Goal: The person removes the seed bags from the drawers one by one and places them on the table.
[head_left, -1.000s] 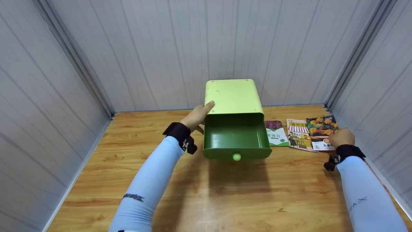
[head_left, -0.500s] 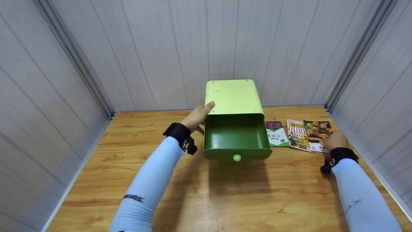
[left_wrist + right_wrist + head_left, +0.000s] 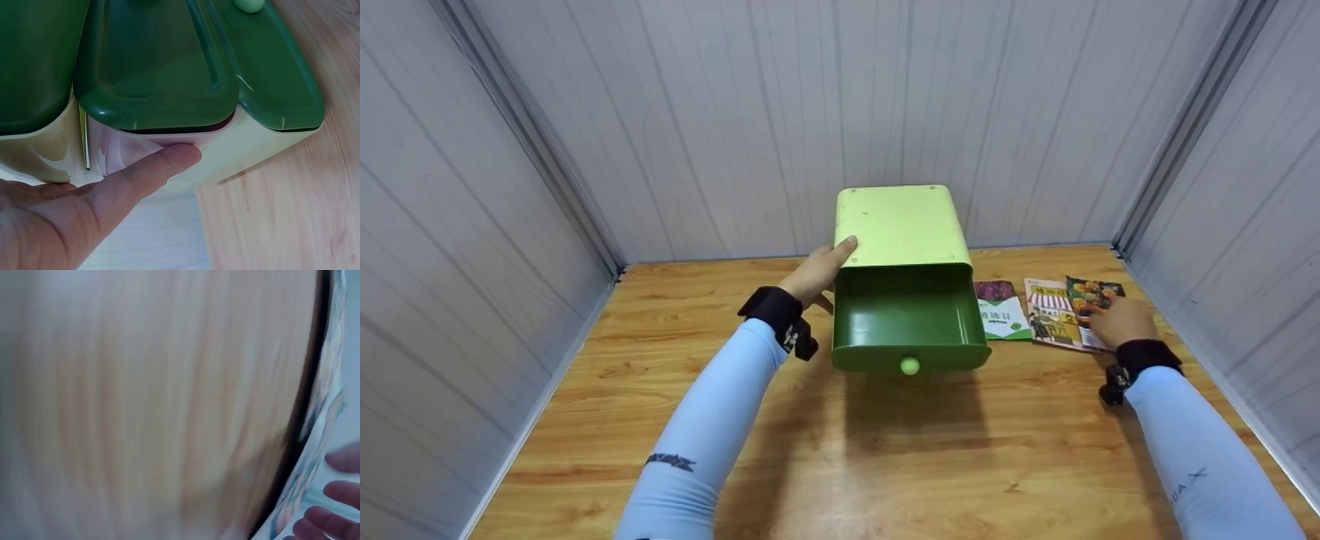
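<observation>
A drawer cabinet with a pale green top (image 3: pixel 904 225) stands at the middle back. Its dark green top drawer (image 3: pixel 911 319) is pulled out, with a round pale knob. My left hand (image 3: pixel 814 274) rests on the cabinet's left edge, one finger on top. In the left wrist view, one straight finger (image 3: pixel 152 169) touches the pink middle section (image 3: pixel 121 147). At the right, my right hand (image 3: pixel 1125 322) lies over a flower seed packet (image 3: pixel 1091 294) with orange blossoms. Slightly bent, separated fingers (image 3: pixel 332 523) show beside the packets in the right wrist view.
A cartoon-printed packet (image 3: pixel 1054 315) lies partly under the orange-flower packet. A white and green packet with purple flowers (image 3: pixel 1003 311) is beside the cabinet. Grey panel walls (image 3: pixel 720 127) stand behind and at both sides of the wooden table (image 3: pixel 915 480).
My right hand has moved left, and the orange-flower packet has slid left with it, further over the cartoon packet. The left hand and cabinet have stayed put.
</observation>
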The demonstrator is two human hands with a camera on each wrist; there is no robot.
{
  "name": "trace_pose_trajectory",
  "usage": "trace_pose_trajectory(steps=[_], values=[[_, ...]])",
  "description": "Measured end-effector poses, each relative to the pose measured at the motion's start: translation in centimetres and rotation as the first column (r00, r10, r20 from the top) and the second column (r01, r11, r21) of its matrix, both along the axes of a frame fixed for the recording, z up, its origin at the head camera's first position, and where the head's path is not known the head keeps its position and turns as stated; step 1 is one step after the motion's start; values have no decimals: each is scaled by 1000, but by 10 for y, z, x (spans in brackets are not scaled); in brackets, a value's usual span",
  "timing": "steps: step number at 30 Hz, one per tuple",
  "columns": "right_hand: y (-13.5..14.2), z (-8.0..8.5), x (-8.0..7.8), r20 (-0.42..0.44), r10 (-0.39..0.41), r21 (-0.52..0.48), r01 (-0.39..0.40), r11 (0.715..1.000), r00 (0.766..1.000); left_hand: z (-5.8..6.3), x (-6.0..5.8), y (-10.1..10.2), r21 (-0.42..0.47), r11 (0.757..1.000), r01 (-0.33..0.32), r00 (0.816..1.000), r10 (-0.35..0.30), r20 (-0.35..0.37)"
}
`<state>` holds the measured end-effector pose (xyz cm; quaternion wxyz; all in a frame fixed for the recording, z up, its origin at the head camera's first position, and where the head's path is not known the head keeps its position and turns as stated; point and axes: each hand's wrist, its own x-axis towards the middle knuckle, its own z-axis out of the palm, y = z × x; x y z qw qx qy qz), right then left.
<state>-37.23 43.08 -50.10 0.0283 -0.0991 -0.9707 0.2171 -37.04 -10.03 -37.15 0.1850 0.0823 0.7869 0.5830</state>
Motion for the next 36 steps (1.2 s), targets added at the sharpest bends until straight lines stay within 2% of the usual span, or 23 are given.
trace_pose_trajectory(steps=[3,8,10,18,21,24,28,36], values=[[-11,2,-1,19,87,10,-87,996,996,0,0,0,5,1000,-3,1000,3,6],[-22,5,-2,158,119,-4,-119,993,980,-1,-2,0,6,1000,1,1000,-1,20],[-23,4,-3,187,126,-14,-126,992,974,-1,-2,0,7,1000,3,1000,-3,21],[-16,-1,-6,187,196,-37,-193,981,963,-1,-3,3,6,1000,4,1000,-4,2],[-18,1,-5,154,200,-37,-197,980,968,-1,-3,3,-4,1000,10,1000,-10,-6],[-27,10,-5,107,204,-46,-200,979,973,-1,-3,3,-14,1000,15,1000,-15,-12],[-44,30,-6,47,219,-50,-216,975,975,-2,-5,2,-16,1000,4,1000,-4,-8],[-69,70,-3,18,244,-109,-241,964,970,-4,-9,2,-12,1000,0,1000,0,5]])
